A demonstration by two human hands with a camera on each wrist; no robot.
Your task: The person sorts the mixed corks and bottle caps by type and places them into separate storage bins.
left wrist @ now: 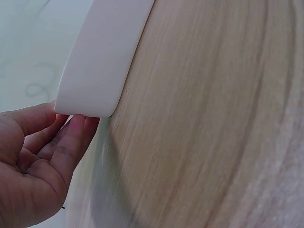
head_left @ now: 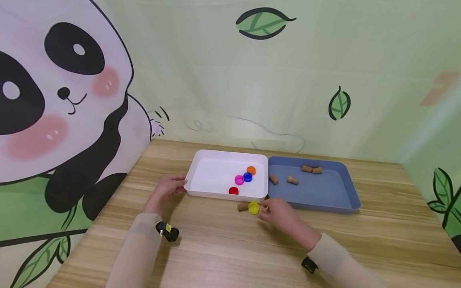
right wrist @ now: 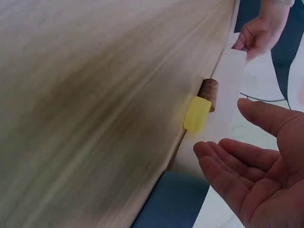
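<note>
At the left end of the white tray [head_left: 216,196], my left hand [head_left: 169,190] holds the edge, the thumb [left wrist: 40,114] at the rim and bent fingers [left wrist: 71,142] against the end wall. My right hand [head_left: 282,216] is beside a yellow bottle cap [head_left: 253,208], thumb and fingers apart; the right wrist view shows a gap between the fingertips and the cap. That cap stands on edge against a cork [head_left: 243,207] in front of the tray. Inside the white tray are an orange cap [head_left: 251,171], a blue cap [head_left: 247,177], a pink cap [head_left: 239,180] and a red cap [head_left: 233,191].
A blue-grey tray [head_left: 320,196] adjoins the white tray on the right and contains several corks [head_left: 293,180]. Both stand on a wood-grain table [head_left: 216,248], near a printed cloth backdrop [head_left: 216,100] with a panda and leaves.
</note>
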